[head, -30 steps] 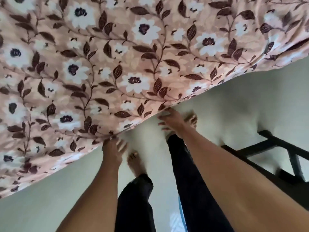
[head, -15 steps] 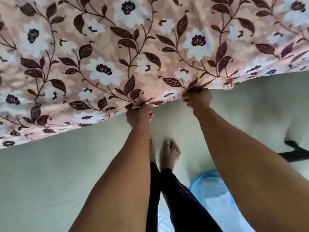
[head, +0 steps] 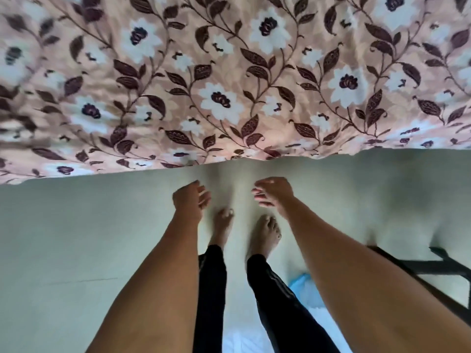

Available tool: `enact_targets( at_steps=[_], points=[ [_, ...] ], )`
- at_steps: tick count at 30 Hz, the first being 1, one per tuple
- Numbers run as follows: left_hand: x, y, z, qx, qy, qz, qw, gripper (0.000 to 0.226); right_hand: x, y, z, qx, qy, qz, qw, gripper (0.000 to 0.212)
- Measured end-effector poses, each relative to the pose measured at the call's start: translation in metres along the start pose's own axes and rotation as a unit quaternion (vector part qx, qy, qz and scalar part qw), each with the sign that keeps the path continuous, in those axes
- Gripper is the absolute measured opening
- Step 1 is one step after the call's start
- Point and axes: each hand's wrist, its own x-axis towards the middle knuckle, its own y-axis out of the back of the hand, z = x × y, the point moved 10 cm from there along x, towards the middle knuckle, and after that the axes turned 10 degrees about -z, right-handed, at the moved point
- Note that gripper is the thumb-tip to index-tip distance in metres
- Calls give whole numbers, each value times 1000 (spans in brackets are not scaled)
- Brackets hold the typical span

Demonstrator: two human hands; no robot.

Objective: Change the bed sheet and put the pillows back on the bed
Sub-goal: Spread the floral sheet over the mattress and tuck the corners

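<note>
Head view: the floral bed sheet (head: 229, 85) fills the top half, a peach ground with white flowers and dark brown leaves on vines. It is spread fairly flat with light wrinkles. What lies under it cannot be told. Its near hem runs across mid-frame, lower at the left and higher at the right, with a small pucker at the centre. The far left of the sheet is blurred.

The left hand (head: 190, 200) is below the hem and apart from the cloth, its back to the camera. Its fingers (head: 204, 197) are loosely curled and grasp nothing. The right hand (head: 274, 193) is level with it, also below the hem and not touching the sheet. Its fingers (head: 260, 197) are loose, slightly spread and pointing toward the other hand, and they grasp nothing. The hem's pucker sits just above the gap between the two hands.

Both forearms are bare and come in from the bottom edge. Beneath the hands, the left foot (head: 223, 225), which is blurred, and the right foot (head: 265, 235) stand bare on the pale greenish floor (head: 76, 238). Their toes point toward the sheet. Black trousers (head: 211, 289) reach to the ankles.

At the right edge a dark frame (head: 433, 273) of bars stands on the floor, partly behind the right forearm. What furniture it is cannot be told. A pale blue thing (head: 303, 284) lies on the floor between the right leg and right forearm, mostly hidden. A white patch (head: 242, 342) at the bottom edge, between the legs, is too cut off to identify.
</note>
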Motion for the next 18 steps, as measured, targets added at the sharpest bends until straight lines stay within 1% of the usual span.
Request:
enact_targets(
  at_steps=[2,3,4,6,7,8,9,11,12,14,15,17,18],
  points=[
    [6,33,44,-44,-54,17,997,7,10,-49,-13,2,30,-30,999,35],
    [12,48,66,-54,-80,25,995,10,18,-70,-22,18,43,-40,998,42],
    [23,61,85,-58,-103,22,993,13,26,-87,-31,35,55,-42,997,44],
    [35,73,115,-46,-129,-3,991,10,41,-108,-48,57,79,-26,995,38],
    [42,77,122,-29,-127,-17,991,11,47,-114,-54,62,92,-8,994,31],
    [48,79,125,-21,-123,-23,992,16,52,-114,-59,63,106,16,992,25],
    [48,86,127,-19,-123,-17,992,21,56,-116,-60,64,114,38,991,22],
    [43,95,124,7,-124,19,992,15,58,-113,-52,75,108,76,988,19],
    [44,100,118,24,-112,29,993,11,57,-113,-46,68,100,90,988,18],
    [46,105,105,40,-81,31,995,10,57,-118,-31,40,87,113,989,26],
    [48,107,104,37,-75,42,996,16,59,-123,-26,30,86,120,989,29],
    [55,107,110,40,-78,64,994,28,68,-129,-25,13,86,139,986,27],
    [60,103,114,42,-79,61,994,32,75,-129,-29,6,86,155,984,26]
  ],
)
